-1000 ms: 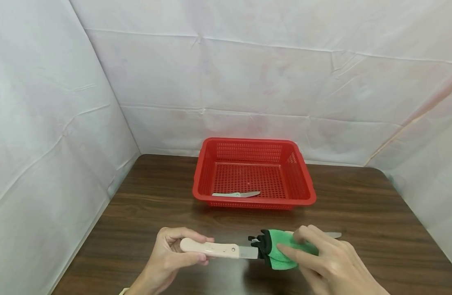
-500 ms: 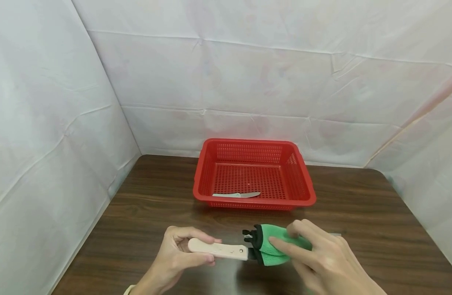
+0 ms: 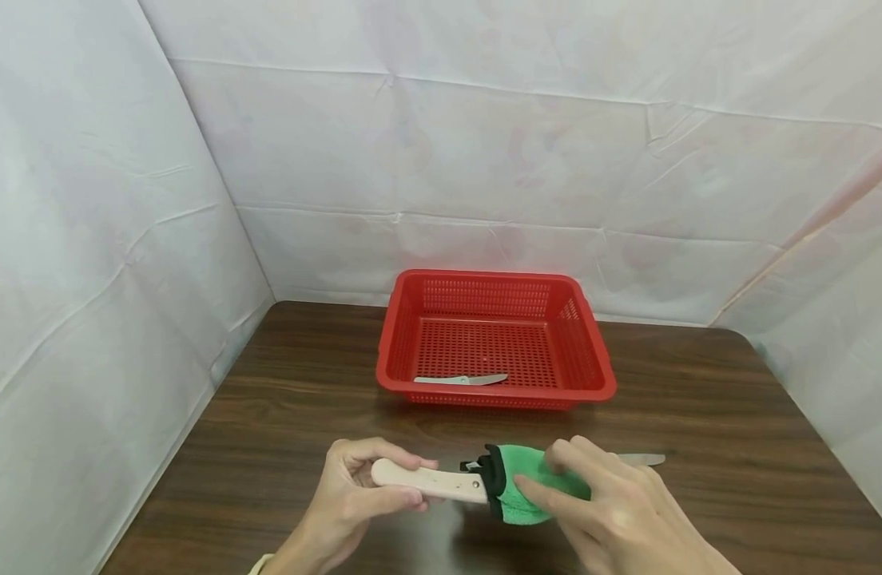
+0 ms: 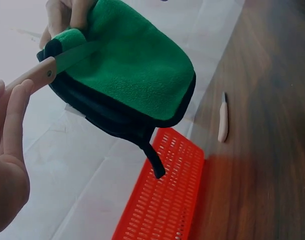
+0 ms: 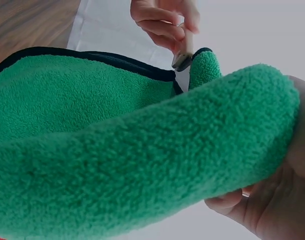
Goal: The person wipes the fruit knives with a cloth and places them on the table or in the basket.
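Observation:
In the head view my left hand (image 3: 351, 495) grips a knife by its cream handle (image 3: 430, 481), fingers above and thumb below. A green cloth (image 3: 530, 483) with black edging is folded around the blade. My right hand (image 3: 606, 503) pinches the cloth over the blade. From above, the cloth's black edge reaches the rivet end of the handle and hides the blade. The left wrist view shows part of the blade (image 4: 75, 56) lying against the green cloth. In the right wrist view the folded cloth (image 5: 142, 145) fills much of the picture.
A red perforated basket (image 3: 494, 394) stands at the back of the dark wooden table (image 3: 304, 383). One knife (image 3: 461, 380) lies inside it along the near wall. Another knife (image 3: 641, 459) lies on the table beyond my right hand, partly hidden. White sheeting surrounds the table.
My right hand has slid the cloth left along the blade up to the handle. My left hand has shifted slightly right with the knife. The basket stays put.

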A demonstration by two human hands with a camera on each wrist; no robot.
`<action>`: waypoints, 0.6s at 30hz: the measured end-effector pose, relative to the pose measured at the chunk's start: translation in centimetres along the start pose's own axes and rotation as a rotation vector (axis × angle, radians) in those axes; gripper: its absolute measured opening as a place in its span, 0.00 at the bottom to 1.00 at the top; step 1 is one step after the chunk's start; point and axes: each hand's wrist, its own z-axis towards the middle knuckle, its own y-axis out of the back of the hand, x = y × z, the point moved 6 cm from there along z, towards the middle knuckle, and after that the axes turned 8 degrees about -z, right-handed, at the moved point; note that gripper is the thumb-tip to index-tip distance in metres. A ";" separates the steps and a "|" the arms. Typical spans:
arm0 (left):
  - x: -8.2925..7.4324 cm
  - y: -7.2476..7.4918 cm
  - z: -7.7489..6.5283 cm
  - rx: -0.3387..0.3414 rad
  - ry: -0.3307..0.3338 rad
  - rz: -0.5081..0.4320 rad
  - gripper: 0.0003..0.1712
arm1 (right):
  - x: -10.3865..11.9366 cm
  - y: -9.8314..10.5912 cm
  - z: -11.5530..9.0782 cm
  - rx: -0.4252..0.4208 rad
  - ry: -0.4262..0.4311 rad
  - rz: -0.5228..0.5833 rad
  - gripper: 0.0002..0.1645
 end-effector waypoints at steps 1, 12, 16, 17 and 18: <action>0.0 0.0 0.0 0.002 -0.003 -0.002 0.19 | 0.0 0.0 -0.1 0.005 0.004 -0.004 0.18; -0.3 0.6 -0.8 0.008 -0.012 -0.024 0.22 | -0.6 0.0 -1.3 -0.003 0.013 -0.061 0.22; -0.5 0.7 -0.9 0.008 -0.017 -0.023 0.22 | -1.0 0.1 -1.7 -0.001 -0.015 -0.074 0.22; -0.6 0.7 -0.9 0.011 -0.021 -0.023 0.22 | -1.0 0.1 -1.7 0.002 -0.017 -0.083 0.23; -0.6 0.7 -0.9 0.012 -0.024 -0.023 0.22 | -1.1 0.1 -1.8 0.003 -0.014 -0.091 0.24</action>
